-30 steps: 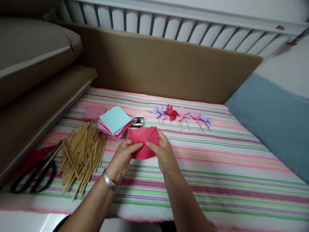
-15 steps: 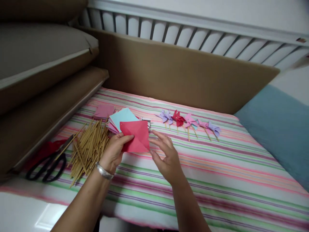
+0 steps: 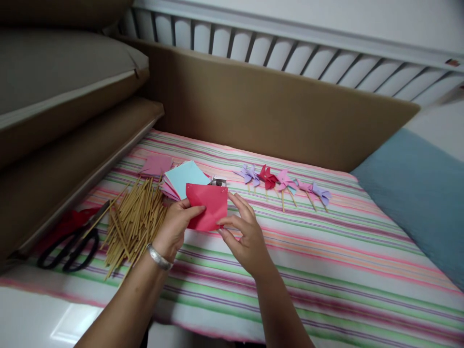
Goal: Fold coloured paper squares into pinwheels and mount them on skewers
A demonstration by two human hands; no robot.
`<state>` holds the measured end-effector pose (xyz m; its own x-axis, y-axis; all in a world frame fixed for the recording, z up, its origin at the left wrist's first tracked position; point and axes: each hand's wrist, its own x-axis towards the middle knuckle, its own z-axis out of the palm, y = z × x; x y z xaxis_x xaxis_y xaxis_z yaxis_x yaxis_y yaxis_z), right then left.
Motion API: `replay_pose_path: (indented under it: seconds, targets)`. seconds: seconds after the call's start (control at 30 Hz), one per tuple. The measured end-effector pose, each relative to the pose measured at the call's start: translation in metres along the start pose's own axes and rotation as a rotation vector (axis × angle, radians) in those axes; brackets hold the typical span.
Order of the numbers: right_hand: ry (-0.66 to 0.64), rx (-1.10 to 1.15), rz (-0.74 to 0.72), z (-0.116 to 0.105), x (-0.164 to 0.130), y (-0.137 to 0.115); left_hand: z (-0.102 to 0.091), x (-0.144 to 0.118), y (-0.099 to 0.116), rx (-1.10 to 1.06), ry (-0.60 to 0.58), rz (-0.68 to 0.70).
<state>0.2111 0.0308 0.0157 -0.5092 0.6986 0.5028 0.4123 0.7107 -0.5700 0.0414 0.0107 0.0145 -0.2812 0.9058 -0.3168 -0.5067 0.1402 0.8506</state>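
Note:
A square of red paper (image 3: 210,200) is held up over the striped cloth. My left hand (image 3: 177,220) grips its left side, thumb on the face and fingers behind. At the lower right corner, my right hand (image 3: 244,232) pinches the paper between thumb and index finger, its other fingers stretched along the right edge. Tiny holes or marks show near the paper's upper corners. Just behind lies a fanned stack of paper squares with a light blue sheet (image 3: 186,176) on top. A small dark and silvery object (image 3: 219,181), partly hidden by the red paper, sits beside that stack.
Many thin wooden sticks (image 3: 137,222) lie piled at the left, next to black-handled scissors (image 3: 68,246) and something red. Pink paper squares (image 3: 157,164) lie behind the sticks. Several paper pinwheels on sticks (image 3: 284,180) form a row at the right. A brown board (image 3: 271,106) stands along the back.
The red paper has turned slightly and shifted a little right and down. My right hand has closed its thumb and index finger on the lower right corner.

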Motion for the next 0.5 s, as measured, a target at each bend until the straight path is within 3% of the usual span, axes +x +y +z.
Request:
replay_pose_path:
  seconds: [0.23,0.5]
  targets:
    - [-0.006,-0.065,0.022,0.0007,-0.0014,0.0037,0.0012,0.0001,-0.0005,-0.013,0.072,0.039]
    - [0.008,-0.087,0.006,0.0045,-0.0013,0.0067,0.0004,0.0000,0.0011,-0.058,0.041,0.024]
